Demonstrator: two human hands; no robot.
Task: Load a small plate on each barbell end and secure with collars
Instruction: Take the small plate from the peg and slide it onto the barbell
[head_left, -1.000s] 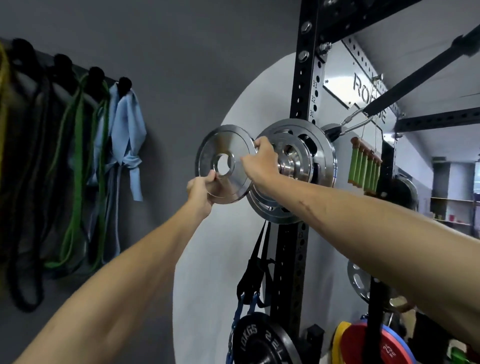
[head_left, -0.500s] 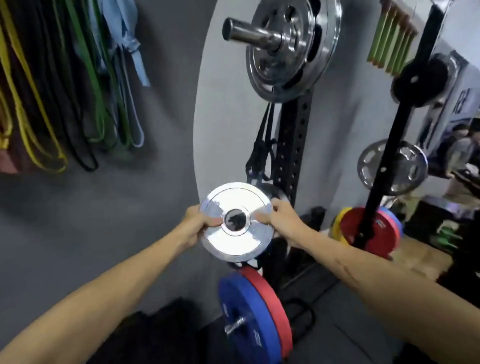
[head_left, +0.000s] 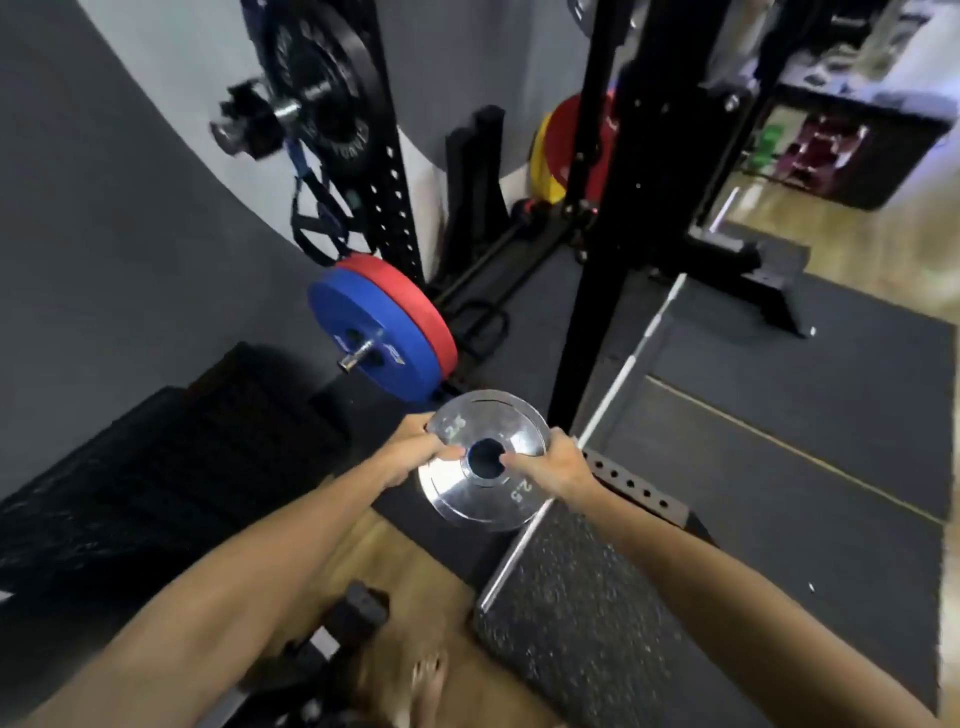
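Plates in hand: two small chrome plates (head_left: 485, 467) marked 2.5, one stacked over the other, carried roughly flat with the centre hole facing up.
Left grip: the left hand (head_left: 415, 457) is closed on the plates' left rim, thumb lying across the top face toward the hole.
Right grip: the right hand (head_left: 553, 470) is closed on the right rim, thumb reaching in at the edge of the hole.
Barbell: the barbell (head_left: 618, 374) lies on the floor just beyond and below the right grip, its shaft running away toward the rack; its sleeves are not clearly in view, the near end passing under the plates and hand.
Progress: early, as I judge it; the plates are fetched but neither is on the bar, and no collar can be seen anywhere.
Left to do: slide one plate onto each end, then fit both collars.
Floor: dark rubber mats (head_left: 779, 441) under and right of the grips, wooden floor (head_left: 415, 571) below them, a speckled rubber block (head_left: 582, 623) just beneath the right forearm.
Room: a black rack upright (head_left: 597, 208) beyond the grips, blue and red bumper plates (head_left: 379, 338) on a peg up and left of them, grey wall (head_left: 104, 234) to the far left.
Blur: the picture is smeared, so small details are unsure.
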